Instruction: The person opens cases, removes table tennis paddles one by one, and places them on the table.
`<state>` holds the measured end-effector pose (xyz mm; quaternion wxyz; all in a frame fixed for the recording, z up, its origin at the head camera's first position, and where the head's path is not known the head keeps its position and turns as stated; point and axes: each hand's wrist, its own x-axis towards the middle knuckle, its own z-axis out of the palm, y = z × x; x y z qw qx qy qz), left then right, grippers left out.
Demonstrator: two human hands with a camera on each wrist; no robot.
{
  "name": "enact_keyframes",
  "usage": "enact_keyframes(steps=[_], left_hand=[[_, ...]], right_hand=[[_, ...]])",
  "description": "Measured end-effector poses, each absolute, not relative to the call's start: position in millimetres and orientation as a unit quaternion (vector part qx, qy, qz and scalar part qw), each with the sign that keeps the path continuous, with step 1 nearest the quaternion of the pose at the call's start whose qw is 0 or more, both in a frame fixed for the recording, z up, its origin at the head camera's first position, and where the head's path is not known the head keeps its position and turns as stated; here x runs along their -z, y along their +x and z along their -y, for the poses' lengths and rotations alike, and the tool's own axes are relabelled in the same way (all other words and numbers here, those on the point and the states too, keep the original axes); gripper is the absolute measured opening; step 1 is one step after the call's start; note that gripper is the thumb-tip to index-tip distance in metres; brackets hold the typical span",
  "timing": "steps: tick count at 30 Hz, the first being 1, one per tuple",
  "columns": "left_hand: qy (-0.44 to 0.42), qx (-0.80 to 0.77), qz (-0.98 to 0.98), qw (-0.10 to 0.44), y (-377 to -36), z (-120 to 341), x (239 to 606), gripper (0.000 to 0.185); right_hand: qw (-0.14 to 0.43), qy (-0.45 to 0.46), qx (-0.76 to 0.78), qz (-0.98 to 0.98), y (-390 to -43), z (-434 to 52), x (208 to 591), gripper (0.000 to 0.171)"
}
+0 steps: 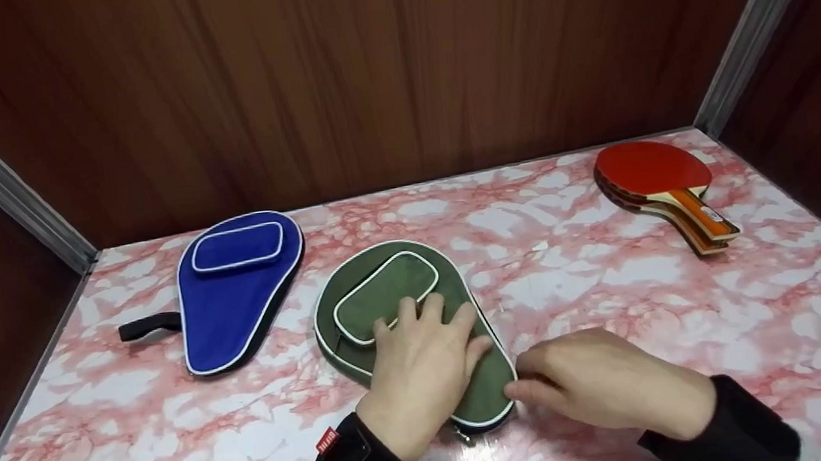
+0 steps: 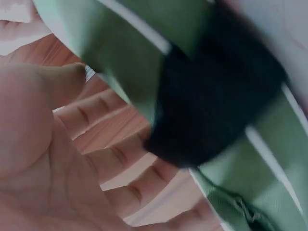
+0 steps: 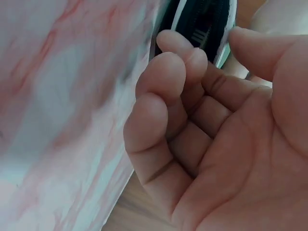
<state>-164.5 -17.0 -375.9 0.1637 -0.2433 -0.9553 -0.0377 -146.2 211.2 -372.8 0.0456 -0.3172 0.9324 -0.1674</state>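
Note:
A green table tennis bat case [image 1: 483, 393] with white piping and a raised pocket lies flat, its narrow end towards me. My left hand [image 1: 423, 365] rests on its upper face, fingers spread, tips at the pocket's lower edge. In the left wrist view its fingers [image 2: 120, 156] reach out along the green cloth, and a blurred dark patch crosses that cloth. At the narrow end's right side, my right hand [image 1: 598, 378] pinches the case's edge between thumb and forefinger. The right wrist view shows its other fingers [image 3: 161, 77] curled in beside the dark side band. A zip pull [image 1: 464, 438] pokes out at the narrow end.
A blue bat case [image 1: 230, 308] with a black strap [image 1: 148, 326] lies to the left. Two stacked table tennis bats [image 1: 653, 169], the top one red, lie at the back right. Brown wood-look panels [image 1: 365, 77] wall in the pink marbled table [image 1: 571, 260].

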Motion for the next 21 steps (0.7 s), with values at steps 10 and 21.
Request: enact_keyframes(steps=[10,21], left_hand=[[-0.273,0.061,0.954,0.112,-158,17,370,0.050],[-0.255,-0.013,0.966,0.047,-138,14,365,0.051]], right_hand=[[-0.024,-0.229,0.099,-0.968,-152,-226,363,0.027],[-0.024,-0.221,0.105,-0.969,-152,-224,362,0.022]])
